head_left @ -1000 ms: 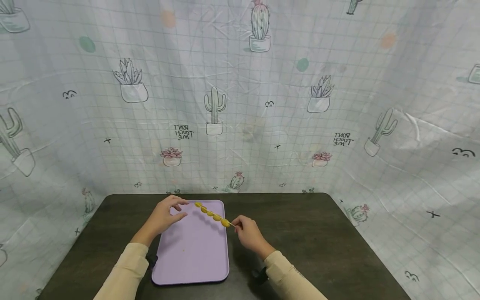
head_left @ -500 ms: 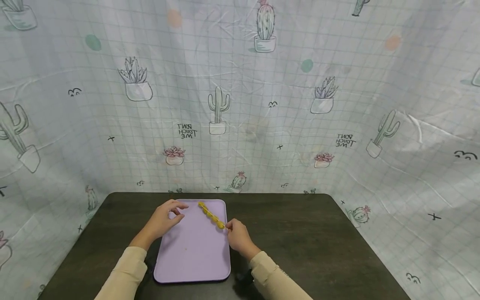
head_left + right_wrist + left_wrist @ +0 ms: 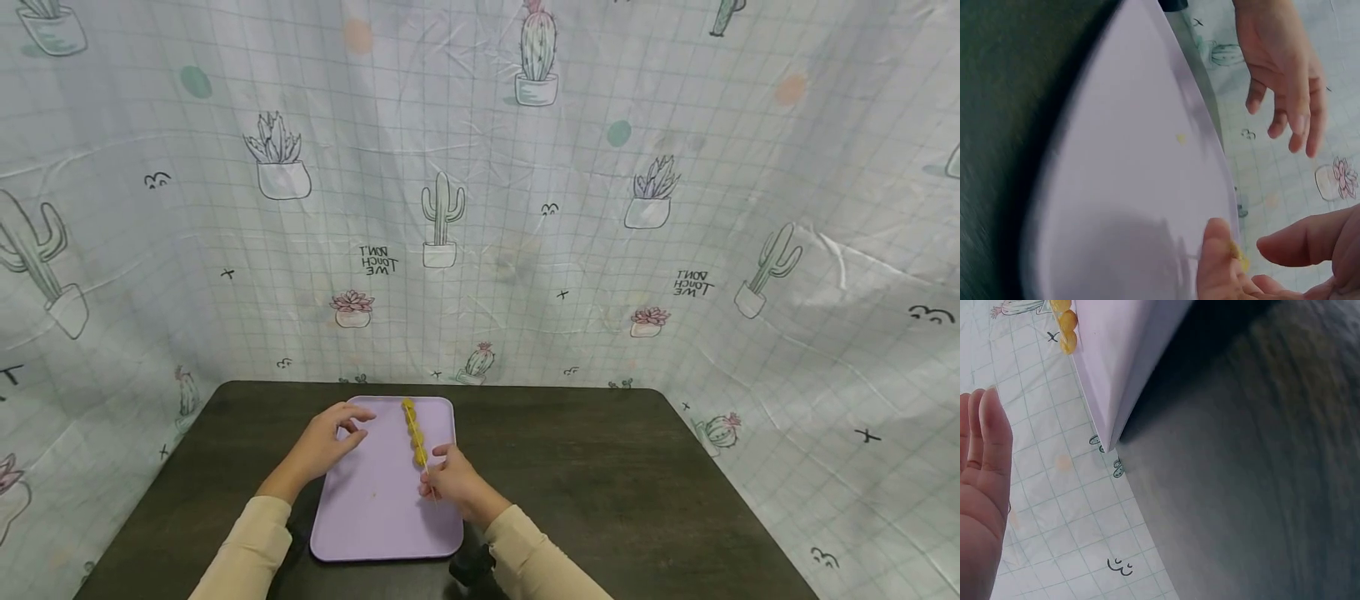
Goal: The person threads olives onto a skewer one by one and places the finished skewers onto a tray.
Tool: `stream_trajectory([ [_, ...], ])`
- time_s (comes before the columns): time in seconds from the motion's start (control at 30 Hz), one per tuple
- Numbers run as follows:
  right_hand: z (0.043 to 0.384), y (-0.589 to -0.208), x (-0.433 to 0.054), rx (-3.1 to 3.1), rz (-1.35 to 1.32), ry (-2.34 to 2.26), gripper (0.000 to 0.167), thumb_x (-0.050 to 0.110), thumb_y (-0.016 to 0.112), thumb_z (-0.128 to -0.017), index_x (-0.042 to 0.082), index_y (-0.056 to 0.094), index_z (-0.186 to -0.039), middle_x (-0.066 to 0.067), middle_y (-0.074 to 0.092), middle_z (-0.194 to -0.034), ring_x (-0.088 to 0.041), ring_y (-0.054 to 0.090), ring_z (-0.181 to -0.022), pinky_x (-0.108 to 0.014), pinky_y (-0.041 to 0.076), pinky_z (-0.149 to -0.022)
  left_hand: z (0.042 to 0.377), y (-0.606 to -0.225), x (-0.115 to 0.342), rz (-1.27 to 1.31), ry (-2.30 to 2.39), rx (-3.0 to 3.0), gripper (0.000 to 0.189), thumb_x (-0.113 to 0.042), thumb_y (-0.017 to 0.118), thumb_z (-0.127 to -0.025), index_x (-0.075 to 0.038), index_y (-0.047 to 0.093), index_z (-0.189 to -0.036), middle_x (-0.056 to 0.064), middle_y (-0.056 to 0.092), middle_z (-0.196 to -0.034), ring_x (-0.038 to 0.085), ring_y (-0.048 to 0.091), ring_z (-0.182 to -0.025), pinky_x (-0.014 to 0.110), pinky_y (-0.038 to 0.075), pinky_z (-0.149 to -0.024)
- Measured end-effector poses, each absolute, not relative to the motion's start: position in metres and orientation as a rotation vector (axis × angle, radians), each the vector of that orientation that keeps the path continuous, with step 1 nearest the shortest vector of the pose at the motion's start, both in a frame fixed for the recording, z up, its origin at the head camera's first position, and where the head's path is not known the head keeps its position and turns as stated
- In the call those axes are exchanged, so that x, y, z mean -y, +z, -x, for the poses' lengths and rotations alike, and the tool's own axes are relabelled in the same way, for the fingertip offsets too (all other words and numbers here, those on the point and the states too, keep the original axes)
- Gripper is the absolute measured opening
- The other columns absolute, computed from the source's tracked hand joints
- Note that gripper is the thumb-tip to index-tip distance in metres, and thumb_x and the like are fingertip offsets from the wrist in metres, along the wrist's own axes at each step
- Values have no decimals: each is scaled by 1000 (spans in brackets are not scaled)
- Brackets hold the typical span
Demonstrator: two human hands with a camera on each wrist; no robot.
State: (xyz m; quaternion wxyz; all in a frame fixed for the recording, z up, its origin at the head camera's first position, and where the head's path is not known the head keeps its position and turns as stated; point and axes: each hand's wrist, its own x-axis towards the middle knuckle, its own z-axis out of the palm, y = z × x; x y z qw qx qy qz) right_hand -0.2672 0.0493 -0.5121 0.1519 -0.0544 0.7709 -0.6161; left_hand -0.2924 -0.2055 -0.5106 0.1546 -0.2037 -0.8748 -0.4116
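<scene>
A skewer [image 3: 416, 433] of several rounded yellow pieces on a thin pale stick is over the upper right half of a lilac tray [image 3: 375, 533]. My right hand [image 3: 453, 483] holds the stick's near end at the fingers. In the right wrist view, the thumb [image 3: 1297, 240] stands apart from the fingers [image 3: 1216, 256], which partly hide the yellow pieces; the exact grip is unclear. Over the tray's upper left edge, my left hand [image 3: 322, 437] hovers with relaxed, slightly bent fingers and holds nothing.
The tray lies on a dark wooden table [image 3: 585, 483]. A small yellow speck [image 3: 1180, 138] marks the tray surface. Behind the table hangs a white curtain [image 3: 487, 208] printed with cacti and grid lines. A black object [image 3: 472, 567] sits by the right sleeve.
The right hand has moved left over the tray and turned. The skewer has swung from a slant to nearly straight away from me. The left hand has hardly moved.
</scene>
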Motion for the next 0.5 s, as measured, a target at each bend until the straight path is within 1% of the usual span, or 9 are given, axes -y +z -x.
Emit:
stream_trajectory([
  [0.13, 263, -516, -46, -2231, 164, -1737, 39, -6, 52, -96, -11, 38, -132, -18, 63, -90, -17, 62, -72, -32, 55, -66, 293, -512, 205, 553, -1202, 2517, 27, -3, 73, -92, -11, 73, -118, 5, 66, -115, 15, 62, -88, 31, 52, -71],
  [0.23, 259, -515, -45, -2229, 138, -1712, 40, -4, 52, -97, -9, 38, -135, -18, 65, -92, -17, 60, -71, -29, 52, -65, 292, -514, 206, 561, -1207, 2509, 26, -3, 72, -92, -10, 73, -118, 5, 66, -115, 14, 62, -87, 30, 51, -70],
  [0.3, 258, -514, -45, -2240, 125, -1683, 41, -2, 52, -98, -8, 38, -136, -17, 66, -93, -15, 58, -68, -28, 50, -64, 292, -514, 207, 563, -1210, 2503, 26, -3, 72, -92, -10, 73, -117, 6, 67, -114, 15, 62, -87, 30, 51, -71],
  [0.4, 257, -508, -51, -2279, 147, -1628, 44, 0, 56, -97, -9, 39, -136, -16, 64, -93, -15, 58, -67, -30, 53, -65, 292, -513, 210, 544, -1182, 2525, 26, -4, 72, -93, -9, 72, -118, 7, 66, -114, 17, 62, -89, 34, 52, -73],
  [0.5, 263, -499, -70, -2337, 223, -1551, 45, 3, 57, -96, -11, 40, -135, -15, 62, -93, -18, 60, -72, -36, 56, -70, 293, -508, 217, 478, -1111, 2573, 26, -4, 71, -94, -6, 71, -120, 10, 66, -116, 24, 64, -95, 43, 54, -80],
])
